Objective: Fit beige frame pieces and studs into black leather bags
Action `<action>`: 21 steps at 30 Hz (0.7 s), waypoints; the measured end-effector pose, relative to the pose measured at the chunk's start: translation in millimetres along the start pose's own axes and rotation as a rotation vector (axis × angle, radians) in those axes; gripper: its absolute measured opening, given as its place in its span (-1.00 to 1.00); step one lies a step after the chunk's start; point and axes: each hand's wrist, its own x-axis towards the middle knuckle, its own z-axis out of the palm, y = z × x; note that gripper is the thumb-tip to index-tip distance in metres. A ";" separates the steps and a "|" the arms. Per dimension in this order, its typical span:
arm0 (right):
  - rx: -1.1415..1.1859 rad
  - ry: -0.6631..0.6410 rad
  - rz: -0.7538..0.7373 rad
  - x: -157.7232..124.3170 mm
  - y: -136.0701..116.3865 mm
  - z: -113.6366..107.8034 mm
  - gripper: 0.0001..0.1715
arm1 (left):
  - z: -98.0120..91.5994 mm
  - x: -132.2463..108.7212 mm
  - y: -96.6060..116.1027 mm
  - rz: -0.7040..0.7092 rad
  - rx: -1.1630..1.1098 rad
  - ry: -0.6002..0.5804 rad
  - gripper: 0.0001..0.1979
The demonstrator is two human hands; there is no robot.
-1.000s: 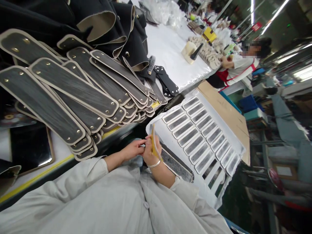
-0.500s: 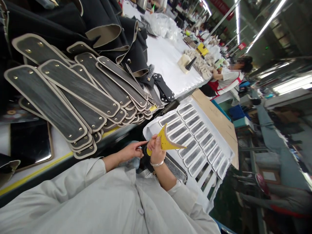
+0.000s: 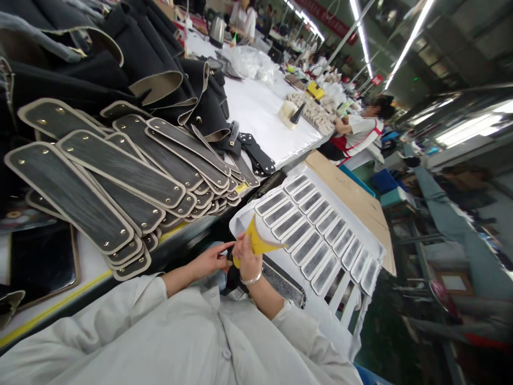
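Note:
My right hand (image 3: 249,260), with a bracelet at its wrist, is wrapped round a yellow cone (image 3: 258,239) that looks rolled from a stiff sheet. The cone's wide mouth points up and to the right, and its narrow end is mostly hidden by my fingers. Beside it, my left hand (image 3: 212,262) stretches its index finger towards the cone's lower part, the other fingers partly curled and no object visible in them. Whether that fingertip touches the cone or my right hand, I cannot tell. Just right of my hands lie rows of dark strips with pale edges (image 3: 294,232) on a white-covered board.
On the table at left is a pile of dark, pale-rimmed straps with metal studs (image 3: 120,168). Black folded pieces (image 3: 156,80) are heaped behind it. A dark tablet-like panel (image 3: 42,262) lies near the table edge. A cardboard sheet (image 3: 348,203) borders the board; a co-worker (image 3: 356,133) sits beyond.
The whole view has shifted, so the table and board sit slightly further left. My right hand still grips the cone, whose mouth looks turned a little; my left index finger remains stretched towards it.

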 end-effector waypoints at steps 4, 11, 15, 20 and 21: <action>0.186 0.130 -0.072 1.7 -22.6 -42.0 -0.58 | -0.5 2.3 1.6 -0.086 0.005 0.054 -0.21; 0.009 0.235 0.050 -39.6 -42.3 -147.9 -0.61 | 4.1 18.8 10.4 0.018 0.311 0.150 -0.45; -0.050 0.233 0.116 -57.8 -36.8 -186.2 -0.63 | 4.9 26.1 14.1 0.134 0.371 0.176 -0.58; 0.192 0.230 0.101 -59.3 -34.7 -201.2 -0.63 | 12.0 31.3 7.5 0.121 0.349 0.179 -0.60; 0.236 0.228 0.087 -57.9 -35.8 -200.5 -0.63 | 13.7 32.2 7.2 0.127 0.363 0.187 -0.61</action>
